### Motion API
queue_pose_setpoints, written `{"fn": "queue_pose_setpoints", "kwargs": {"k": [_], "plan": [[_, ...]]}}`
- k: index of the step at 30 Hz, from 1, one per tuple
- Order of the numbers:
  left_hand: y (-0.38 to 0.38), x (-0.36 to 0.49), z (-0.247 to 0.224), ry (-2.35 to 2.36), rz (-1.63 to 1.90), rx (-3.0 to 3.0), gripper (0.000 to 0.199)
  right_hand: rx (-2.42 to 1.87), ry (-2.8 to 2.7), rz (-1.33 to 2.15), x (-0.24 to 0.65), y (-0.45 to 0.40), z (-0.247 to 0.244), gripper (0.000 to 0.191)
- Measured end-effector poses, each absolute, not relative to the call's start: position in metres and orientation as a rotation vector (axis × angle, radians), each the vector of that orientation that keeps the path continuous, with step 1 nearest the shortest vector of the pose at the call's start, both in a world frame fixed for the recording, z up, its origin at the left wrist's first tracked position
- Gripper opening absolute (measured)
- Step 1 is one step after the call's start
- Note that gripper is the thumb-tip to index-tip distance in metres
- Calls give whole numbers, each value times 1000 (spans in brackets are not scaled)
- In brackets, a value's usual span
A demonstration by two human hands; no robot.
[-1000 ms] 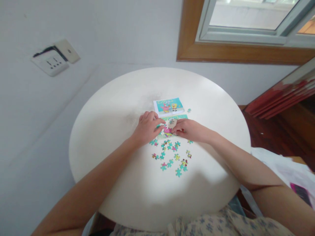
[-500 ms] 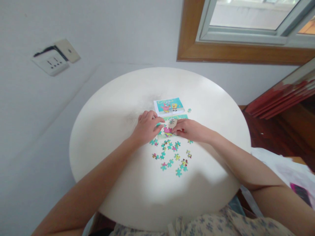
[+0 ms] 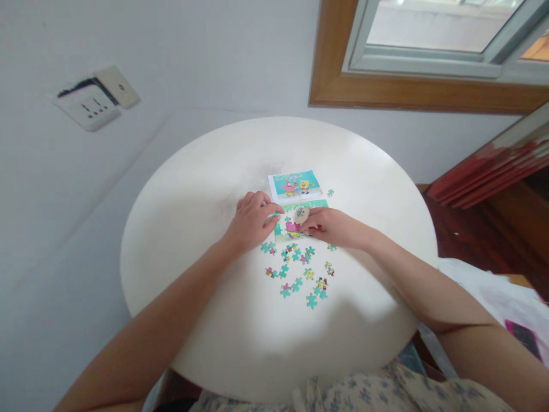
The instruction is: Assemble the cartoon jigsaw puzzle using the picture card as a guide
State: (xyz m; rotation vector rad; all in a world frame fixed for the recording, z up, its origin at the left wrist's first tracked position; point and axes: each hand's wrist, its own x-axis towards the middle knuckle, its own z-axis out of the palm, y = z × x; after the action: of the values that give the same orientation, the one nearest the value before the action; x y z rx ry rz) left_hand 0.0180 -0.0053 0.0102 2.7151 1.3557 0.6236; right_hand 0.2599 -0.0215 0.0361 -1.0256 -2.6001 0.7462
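A partly assembled jigsaw puzzle (image 3: 293, 230) with a pink cartoon figure lies on the round white table. My left hand (image 3: 253, 220) rests at the puzzle's left edge, thumb and fingers apart, with nothing held. Over the puzzle's right side, my right hand (image 3: 319, 222) has its fingertips pinched together on a puzzle piece beside the pink figure; the fingers mostly hide that piece. Just beyond the puzzle is a picture card (image 3: 295, 186) showing a pink and a yellow cartoon figure. Several loose puzzle pieces (image 3: 297, 284) are scattered on the near side.
The round table (image 3: 180, 189) stands against a white wall with a socket (image 3: 92, 107). A single loose piece (image 3: 330, 193) lies right of the card. A wood-framed window (image 3: 424, 91) is at the upper right, a red curtain (image 3: 484, 166) below it.
My left hand has shifted slightly left, away from the puzzle's middle, uncovering a little more of its left side. My right hand stays almost still at the same spot.
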Motion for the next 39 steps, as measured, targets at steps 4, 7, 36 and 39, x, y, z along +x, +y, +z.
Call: {"fn": "queue_pose_setpoints", "kwargs": {"k": [4,7,36,39], "plan": [[-8,13,12,1276,633,2729,22,-1018,-2614,713,259,-22,37,25],[-10,10,15,1115,572,2759,25,-1111,-2541,624,257,-22,36,25],[-17,16,15,1114,437,2872,41,-1285,-2362,526,258,-17,34,26],[-17,17,17,1120,422,2882,38,-1277,-2361,526,258,-17,34,27]]}}
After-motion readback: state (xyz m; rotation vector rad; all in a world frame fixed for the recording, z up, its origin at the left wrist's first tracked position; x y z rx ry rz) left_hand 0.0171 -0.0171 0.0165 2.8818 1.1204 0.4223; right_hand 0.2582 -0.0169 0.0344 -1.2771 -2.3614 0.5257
